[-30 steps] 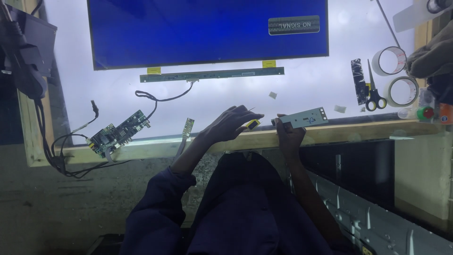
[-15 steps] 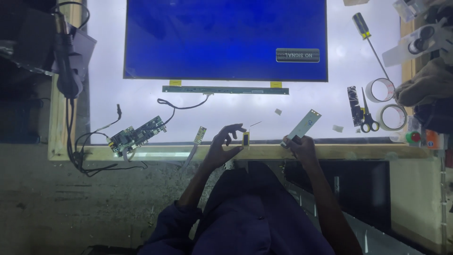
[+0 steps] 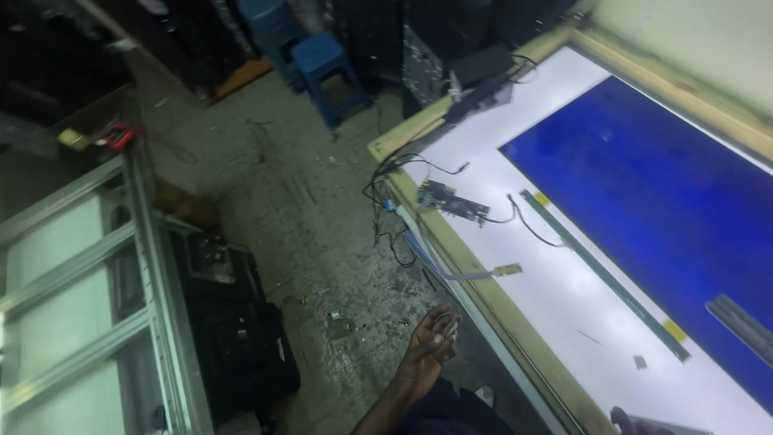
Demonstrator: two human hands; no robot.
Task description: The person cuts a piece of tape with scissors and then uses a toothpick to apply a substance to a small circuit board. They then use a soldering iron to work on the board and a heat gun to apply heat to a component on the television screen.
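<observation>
Left hand (image 3: 431,342), fingers curled around a small, blurred object, hangs over open concrete floor (image 3: 314,234) just off the wooden table edge (image 3: 475,274). Right hand (image 3: 624,419) shows only as fingertips at the same edge, touching a grey strip (image 3: 668,424); its grip cannot be told. A circuit board (image 3: 452,201) lies farther along the edge, beside the blue screen (image 3: 668,217).

Dim room, tilted view. Main light is the glowing white table (image 3: 564,298) and blue screen (image 3: 668,201) on my right; white surface slightly blown out. Floor (image 3: 322,242) and far left sink into murky shadow. My left hand (image 3: 431,346) is soft with motion blur, fingers (image 3: 447,326) smeared. Grainy overall.
</observation>
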